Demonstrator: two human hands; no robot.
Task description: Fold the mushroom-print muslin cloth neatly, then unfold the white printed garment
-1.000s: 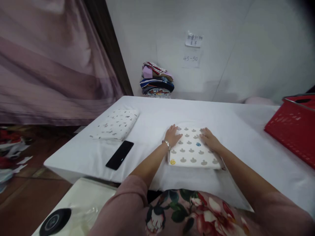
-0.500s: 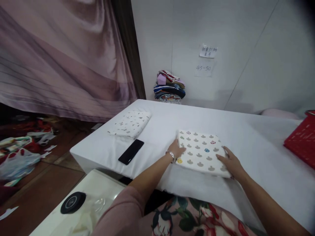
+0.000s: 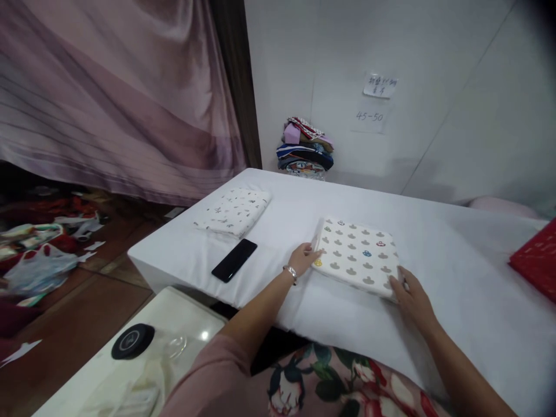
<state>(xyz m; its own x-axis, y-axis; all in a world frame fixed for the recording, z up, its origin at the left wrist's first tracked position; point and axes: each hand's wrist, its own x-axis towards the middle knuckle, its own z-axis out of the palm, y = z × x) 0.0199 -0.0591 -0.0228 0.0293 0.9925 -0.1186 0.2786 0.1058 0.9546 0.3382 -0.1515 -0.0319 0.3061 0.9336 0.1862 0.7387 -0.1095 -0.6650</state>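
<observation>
The folded cloth (image 3: 356,255) lies just right of the frame's centre, on the white table (image 3: 473,278). My left hand (image 3: 303,259) grasps its left edge, thumb on top; my right hand (image 3: 412,298) grips the lower right corner. Left of centre are a phone (image 3: 234,260) and, just above it, a second cloth (image 3: 237,211).

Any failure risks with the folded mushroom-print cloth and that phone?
1. The left hand and right hand are at the near corners of the mushroom-print cloth; if lifted from there, its far side might sag or unfold.
2. The phone lies close to the table's near edge, left of the left forearm; a leftward sweep could knock it off.
</observation>
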